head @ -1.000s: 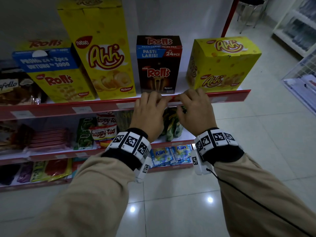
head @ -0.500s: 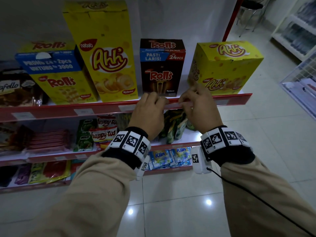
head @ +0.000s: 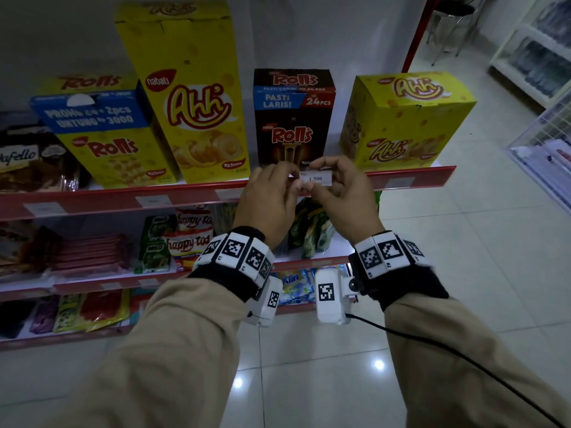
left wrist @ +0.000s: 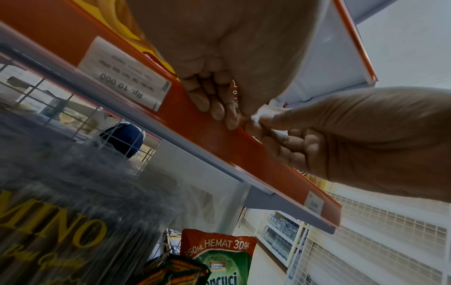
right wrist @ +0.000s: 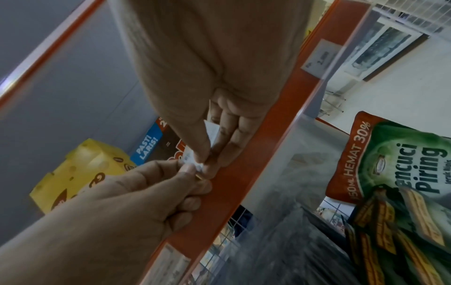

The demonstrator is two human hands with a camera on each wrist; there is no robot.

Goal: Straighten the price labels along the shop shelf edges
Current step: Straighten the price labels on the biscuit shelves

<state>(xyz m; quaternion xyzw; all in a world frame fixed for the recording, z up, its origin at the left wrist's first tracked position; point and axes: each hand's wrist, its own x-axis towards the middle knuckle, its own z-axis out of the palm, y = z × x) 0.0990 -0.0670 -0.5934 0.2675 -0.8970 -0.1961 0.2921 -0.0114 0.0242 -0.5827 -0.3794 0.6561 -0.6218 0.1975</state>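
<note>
A small white price label (head: 315, 178) reading 1.500 is held just above the red shelf rail (head: 123, 199), in front of the brown Rolls box (head: 293, 118). My left hand (head: 285, 184) pinches its left end between thumb and forefinger. My right hand (head: 335, 180) pinches its right part, thumb below and fingers above. The right wrist view shows the label (right wrist: 212, 133) between both hands against the rail (right wrist: 268, 135). In the left wrist view only a sliver of the label (left wrist: 270, 112) shows between the fingertips.
Other labels (head: 153, 200) (head: 400, 182) sit flat in the rail, one reading Rp. 10.000 (left wrist: 124, 77). Yellow Ahh boxes (head: 191, 97) (head: 404, 118) flank the Rolls box. Snack packs fill the lower shelves (head: 92, 282). Tiled floor (head: 463, 257) lies to the right.
Both hands were resting on the rail a second ago. They have since lifted slightly, and the white label now shows pinched between them, off the rail.
</note>
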